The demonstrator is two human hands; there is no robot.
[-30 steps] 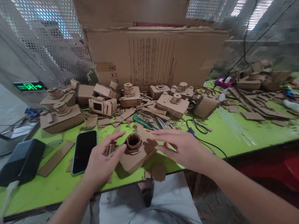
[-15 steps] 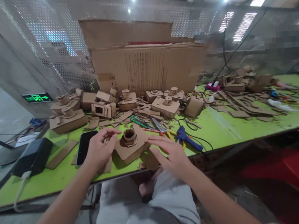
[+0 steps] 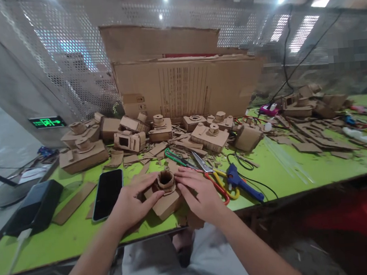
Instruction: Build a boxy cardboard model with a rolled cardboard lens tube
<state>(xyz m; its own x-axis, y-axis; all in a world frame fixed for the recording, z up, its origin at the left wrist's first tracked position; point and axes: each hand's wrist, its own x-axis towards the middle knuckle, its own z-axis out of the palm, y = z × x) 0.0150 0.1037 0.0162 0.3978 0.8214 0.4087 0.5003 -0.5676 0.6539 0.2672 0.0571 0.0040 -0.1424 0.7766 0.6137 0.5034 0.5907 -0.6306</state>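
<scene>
A cardboard box model (image 3: 166, 206) with a raised cardboard ring (image 3: 165, 179) on top rests near the front edge of the green table. My left hand (image 3: 132, 204) touches the ring's left side, its fingers stretched and the thumb apart on the model. From the right, my right hand (image 3: 201, 192) lies against the ring and the model's edge, fingers extended. The hands cover parts of the model's left and right sides.
A phone (image 3: 108, 194) and a black adapter (image 3: 35, 208) lie left on the green table (image 3: 83, 238). Scissors (image 3: 202, 162), a green cutter (image 3: 174, 156) and a blue glue gun (image 3: 242, 184) lie right. Several cardboard models (image 3: 209, 138) and scraps stand behind, before a large carton (image 3: 186, 86).
Both hands have closed in on the model and now touch it around the ring. The view has shifted slightly, and more of the phone shows.
</scene>
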